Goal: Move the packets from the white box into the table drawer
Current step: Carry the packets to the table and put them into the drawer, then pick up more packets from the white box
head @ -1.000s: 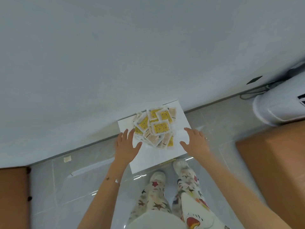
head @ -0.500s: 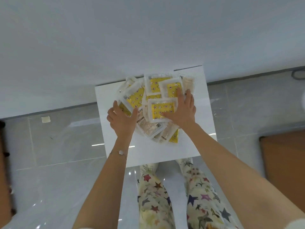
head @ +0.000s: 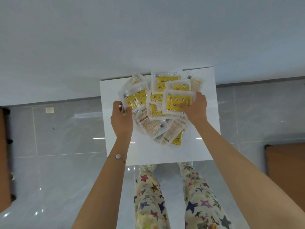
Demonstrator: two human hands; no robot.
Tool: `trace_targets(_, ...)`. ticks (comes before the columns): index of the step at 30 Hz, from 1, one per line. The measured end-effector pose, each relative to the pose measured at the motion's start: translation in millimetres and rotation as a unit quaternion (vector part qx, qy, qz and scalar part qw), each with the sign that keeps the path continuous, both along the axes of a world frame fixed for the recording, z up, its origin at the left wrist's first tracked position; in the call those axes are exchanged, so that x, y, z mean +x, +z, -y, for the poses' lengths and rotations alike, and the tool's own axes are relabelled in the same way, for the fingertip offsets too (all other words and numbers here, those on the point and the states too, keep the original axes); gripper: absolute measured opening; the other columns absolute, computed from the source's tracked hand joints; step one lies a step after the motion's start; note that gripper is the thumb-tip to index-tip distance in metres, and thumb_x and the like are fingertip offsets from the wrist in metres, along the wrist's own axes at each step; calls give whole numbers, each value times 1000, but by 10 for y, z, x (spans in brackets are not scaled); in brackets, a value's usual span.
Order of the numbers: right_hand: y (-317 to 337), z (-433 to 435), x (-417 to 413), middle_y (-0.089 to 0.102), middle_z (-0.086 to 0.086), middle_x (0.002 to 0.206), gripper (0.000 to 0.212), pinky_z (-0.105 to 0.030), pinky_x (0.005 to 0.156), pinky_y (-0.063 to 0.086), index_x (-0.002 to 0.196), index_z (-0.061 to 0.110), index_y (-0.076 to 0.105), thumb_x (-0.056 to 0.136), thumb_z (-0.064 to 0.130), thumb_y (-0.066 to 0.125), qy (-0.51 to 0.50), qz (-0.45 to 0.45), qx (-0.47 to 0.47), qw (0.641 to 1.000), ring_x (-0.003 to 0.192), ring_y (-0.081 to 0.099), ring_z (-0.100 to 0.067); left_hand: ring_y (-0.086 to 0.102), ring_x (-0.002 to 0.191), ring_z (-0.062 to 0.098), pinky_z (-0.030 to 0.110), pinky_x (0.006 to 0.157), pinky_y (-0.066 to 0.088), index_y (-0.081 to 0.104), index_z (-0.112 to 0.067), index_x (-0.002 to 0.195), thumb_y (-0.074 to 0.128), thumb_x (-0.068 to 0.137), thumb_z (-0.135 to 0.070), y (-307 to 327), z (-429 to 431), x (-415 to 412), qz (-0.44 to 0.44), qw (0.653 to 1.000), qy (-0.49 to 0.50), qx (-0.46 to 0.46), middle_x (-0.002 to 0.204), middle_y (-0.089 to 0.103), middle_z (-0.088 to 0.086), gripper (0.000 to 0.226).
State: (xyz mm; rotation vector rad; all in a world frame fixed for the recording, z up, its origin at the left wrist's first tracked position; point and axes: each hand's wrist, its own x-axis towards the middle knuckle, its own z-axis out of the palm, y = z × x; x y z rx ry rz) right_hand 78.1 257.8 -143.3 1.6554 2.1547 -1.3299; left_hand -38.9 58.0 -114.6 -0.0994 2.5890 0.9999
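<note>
A heap of several clear packets, many with yellow star-print contents, lies on a flat white box top against the wall. My left hand grips the corner of a yellow packet at the heap's left side, thumb on top. My right hand pinches the right edge of another yellow packet on top of the heap. No drawer is in view.
The white wall rises right behind the box. Grey glossy floor tiles surround it. Brown furniture edges show at far left and far right. My legs in star-print trousers stand at the box's near edge.
Both hands came in from the box's sides onto the heap. Their fingers have since curled onto one yellow packet each. The view has dropped closer to the box.
</note>
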Motion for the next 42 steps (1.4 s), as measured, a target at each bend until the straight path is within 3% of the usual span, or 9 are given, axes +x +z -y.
trace_targets(9,489,-81,132,58,4,97,27,-28,71,51,109,14,49,86,12,63,-90,-130,-97,983,87,57,-14,63,86,13,33,69,57,48,-18,111,55,94,-13,486,318,-21,39,989,81,118,106,60,2,20)
trace_targets(11,724,-87,150,55,1,104,30,-35,77,49,113,14,48,87,14,63,-86,-139,-93,982,94,56,-17,65,90,17,34,69,59,50,-12,117,57,93,-12,726,401,-14,45,982,113,142,108,61,4,25)
trace_targets(15,1431,-18,155,58,0,116,38,-23,73,46,121,19,47,88,15,66,-66,-168,-133,974,101,58,-16,68,89,21,30,64,60,51,-11,112,59,91,-10,1388,592,73,49,965,159,202,105,64,9,22)
trace_targets(18,1995,138,156,62,-4,117,40,-32,78,54,119,23,46,86,16,69,-43,-191,-158,968,99,64,-19,69,85,17,32,65,60,51,-12,111,59,91,-8,1935,758,242,52,948,185,252,102,65,7,21)
trace_targets(27,3298,1166,-187,60,3,113,38,-37,84,55,114,29,47,86,17,69,139,-220,-151,954,102,63,-18,71,82,12,26,60,58,46,-15,113,59,92,-8,3100,1684,788,23,910,272,311,105,66,6,26)
trace_targets(30,3575,1704,-390,58,-2,118,37,-25,72,56,115,28,47,87,14,67,220,-228,-169,933,99,64,-19,70,86,14,25,60,58,44,-17,118,59,92,-8,3382,2183,884,-2,897,313,312,105,66,3,31)
trace_targets(33,3753,2327,-558,60,-2,115,42,-26,71,56,119,27,45,86,16,69,292,-221,-188,911,96,66,-18,71,80,10,25,57,57,40,-21,126,59,92,-6,3605,2768,1006,-35,884,341,317,101,67,-2,41)
trace_targets(38,3957,3523,-811,59,2,109,47,-12,60,51,121,27,43,85,14,71,394,-213,-207,870,89,63,-11,72,85,17,28,60,58,42,-23,127,58,92,-5,3782,3885,1339,-78,849,407,328,105,69,8,43)
trace_targets(42,4097,4467,-931,57,7,107,48,-17,68,54,123,26,44,85,11,69,463,-221,-210,832,92,63,-12,71,85,17,27,60,58,43,-25,124,58,91,-3,3869,4684,1649,-100,806,482,329,104,69,8,42)
